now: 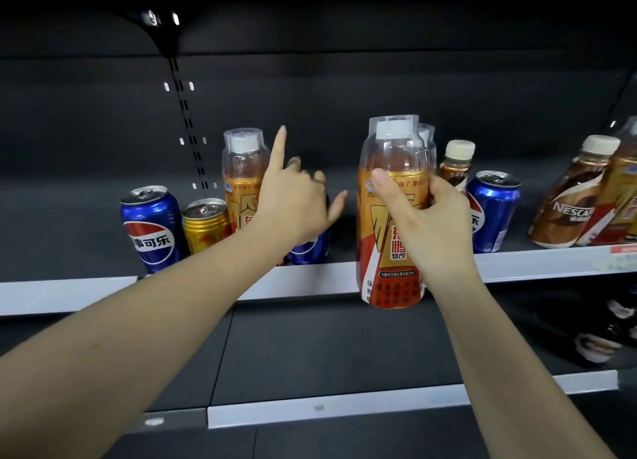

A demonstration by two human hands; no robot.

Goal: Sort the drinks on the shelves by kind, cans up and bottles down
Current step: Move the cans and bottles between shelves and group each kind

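Note:
My right hand (427, 224) grips an orange energy-drink bottle (386, 282) with a white cap, held just in front of the upper shelf's white edge (310, 279). My left hand (293, 200) hovers with fingers spread and index finger up, over a blue Pepsi can (310, 250) that it mostly hides. Beside it stands a second orange bottle (241, 175). Further left on that shelf are a Pepsi can (151, 227) and a gold can (205, 224). Right of the held bottle stand a small coffee bottle (456, 165) and another Pepsi can (493, 210).
Brown Nescafe bottles (572, 196) lean at the upper shelf's right end. A third clear-capped bottle (429, 138) peeks out behind the held one. The lower shelf (344, 351) is dark, with dim bottles (599, 345) at its far right. A slotted upright (186, 120) runs up the back wall.

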